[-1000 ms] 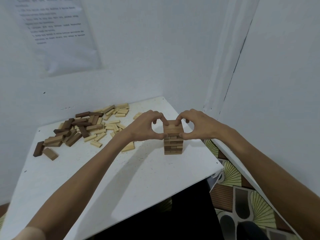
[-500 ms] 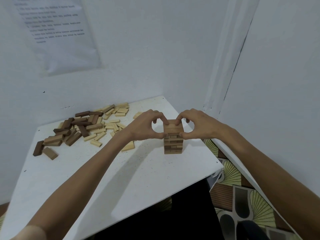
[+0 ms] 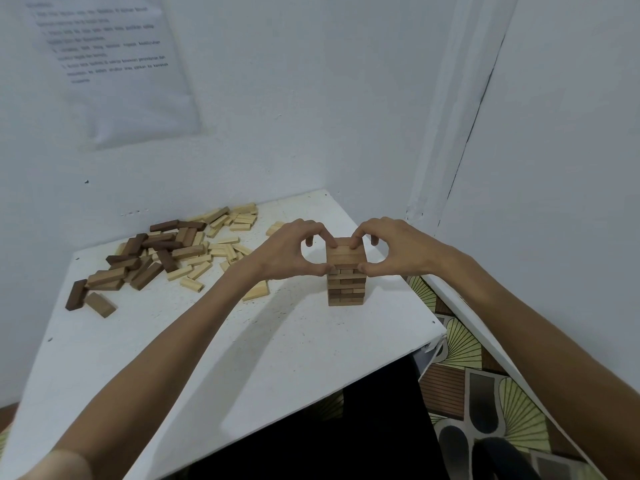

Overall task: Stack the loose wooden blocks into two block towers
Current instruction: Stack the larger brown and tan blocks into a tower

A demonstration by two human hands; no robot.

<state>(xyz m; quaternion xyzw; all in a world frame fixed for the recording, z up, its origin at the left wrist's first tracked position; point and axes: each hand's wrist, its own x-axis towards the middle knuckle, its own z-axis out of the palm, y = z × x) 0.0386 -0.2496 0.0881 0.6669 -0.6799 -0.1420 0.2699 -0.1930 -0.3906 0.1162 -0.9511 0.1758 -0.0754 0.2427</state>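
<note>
A small tower of mid-brown wooden blocks (image 3: 346, 285) stands on the white table (image 3: 214, 368), near its right edge. My left hand (image 3: 291, 249) pinches the tower's top layers from the left, forefinger at the top and thumb lower down the side. My right hand (image 3: 391, 247) does the same from the right. A heap of loose blocks (image 3: 162, 251), dark brown, mid-brown and pale, lies at the back left of the table. One pale block (image 3: 257, 292) lies just under my left wrist.
White walls close the table in at the back and right, with a printed sheet (image 3: 104, 64) on the back wall. The table's right corner (image 3: 438, 327) drops to a patterned floor (image 3: 485, 393). Two separate brown blocks (image 3: 88, 297) lie at the far left.
</note>
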